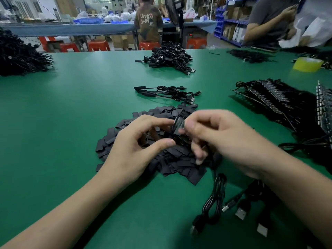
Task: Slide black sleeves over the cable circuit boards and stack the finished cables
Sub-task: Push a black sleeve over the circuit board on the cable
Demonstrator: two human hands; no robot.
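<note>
A heap of flat black sleeves [172, 159] lies on the green table [75, 112] in front of me. My right hand [222, 139] pinches a small board with a black sleeve [178, 125] on it above the heap; a black cable [213, 198] hangs down from this hand toward the table's near edge. My left hand [136, 150] hovers over the heap's left side with curled fingers, its fingertips close to the sleeve; contact is blurred. A small stack of finished cables [168, 93] lies just beyond the heap.
A bigger pile of cables [168, 57] sits farther back. Bare-board cables [280, 103] are stacked at the right, more black cables [19, 54] at the far left. A yellow tape roll [308, 64] stands at the back right. Two people are beyond the table.
</note>
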